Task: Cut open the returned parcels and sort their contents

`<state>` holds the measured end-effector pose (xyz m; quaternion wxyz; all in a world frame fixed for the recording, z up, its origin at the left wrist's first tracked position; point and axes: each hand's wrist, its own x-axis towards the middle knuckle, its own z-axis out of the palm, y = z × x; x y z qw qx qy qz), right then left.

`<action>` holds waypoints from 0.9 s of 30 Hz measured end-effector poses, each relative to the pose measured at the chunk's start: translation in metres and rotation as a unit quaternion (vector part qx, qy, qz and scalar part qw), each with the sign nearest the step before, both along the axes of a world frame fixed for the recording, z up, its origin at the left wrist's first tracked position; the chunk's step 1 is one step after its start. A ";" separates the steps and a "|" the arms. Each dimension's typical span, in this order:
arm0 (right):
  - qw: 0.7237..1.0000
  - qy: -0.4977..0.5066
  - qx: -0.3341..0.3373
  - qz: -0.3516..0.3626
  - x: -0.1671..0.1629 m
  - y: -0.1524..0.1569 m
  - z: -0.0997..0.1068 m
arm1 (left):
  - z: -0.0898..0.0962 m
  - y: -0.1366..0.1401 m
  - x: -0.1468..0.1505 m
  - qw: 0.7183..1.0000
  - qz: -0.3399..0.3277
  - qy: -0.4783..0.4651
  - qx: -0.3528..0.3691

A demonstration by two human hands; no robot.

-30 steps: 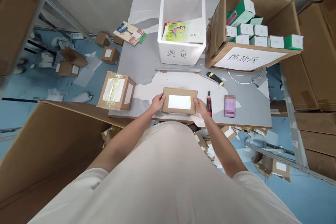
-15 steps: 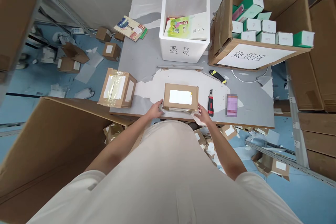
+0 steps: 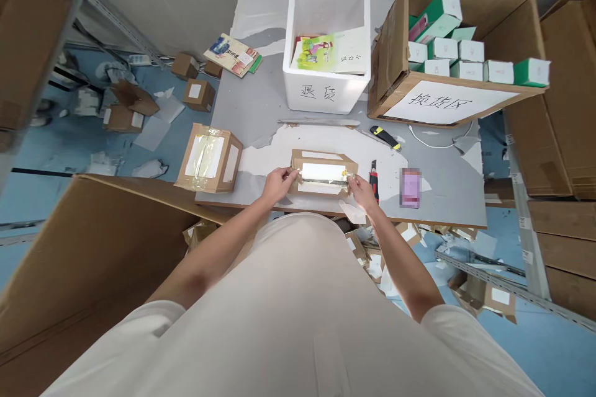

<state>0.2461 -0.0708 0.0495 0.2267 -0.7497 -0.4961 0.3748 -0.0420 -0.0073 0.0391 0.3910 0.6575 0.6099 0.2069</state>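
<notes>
A small brown cardboard box (image 3: 298, 157) lies on the table in front of me, with white label areas on it. Between the hands, a thin dark line runs along the box, with shiny clear tape near both its ends. My left hand (image 3: 278, 185) pinches the box at the left end of this line. At the right end, the fingers of my right hand (image 3: 363, 191) are closed on the box. Just right of that hand is a red and black utility knife (image 3: 374, 180), partly covered by it. A scrap of pale paper (image 3: 352, 213) hangs below the right hand.
A taped carton (image 3: 228, 164) stands at the left. Behind are a white foam box (image 3: 326, 90) with booklets and a large carton (image 3: 388, 71) holding green-and-white boxes. A yellow-black cutter (image 3: 385, 136), a pixelated pink item (image 3: 410, 188) and several books (image 3: 233, 54) also lie on the table.
Both hands have moved from the lower sides of the small box up onto its edge. The box has turned or tilted: its large label looks narrower, and the dark line now shows.
</notes>
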 end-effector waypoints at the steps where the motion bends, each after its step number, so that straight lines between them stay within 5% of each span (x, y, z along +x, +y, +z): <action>1: 1.000 -0.016 -0.012 0.002 -0.001 0.006 0.006 | 0.004 0.007 0.003 1.000 0.012 0.022 0.001; 7: 0.998 -0.024 -0.047 -0.030 -0.007 0.029 0.012 | 0.006 0.027 0.017 0.997 0.024 0.047 -0.049; 11: 0.996 -0.012 -0.069 -0.052 -0.006 0.035 0.006 | 0.008 0.001 0.022 0.996 0.040 0.035 0.069; 16: 0.995 0.036 -0.053 -0.075 0.009 0.029 -0.010 | 0.000 -0.030 0.029 0.970 -0.198 0.042 0.134; 19: 0.992 -0.060 -0.026 -0.109 0.031 0.012 -0.025 | -0.012 -0.033 0.030 0.958 -0.228 0.077 0.155; 23: 0.952 -0.227 -0.177 -0.110 0.058 -0.008 -0.045 | -0.023 -0.038 0.028 0.933 -0.257 0.141 0.208; 27: 0.935 -0.239 -0.259 -0.046 0.069 -0.012 -0.050 | -0.023 -0.045 0.026 0.903 -0.280 0.213 0.244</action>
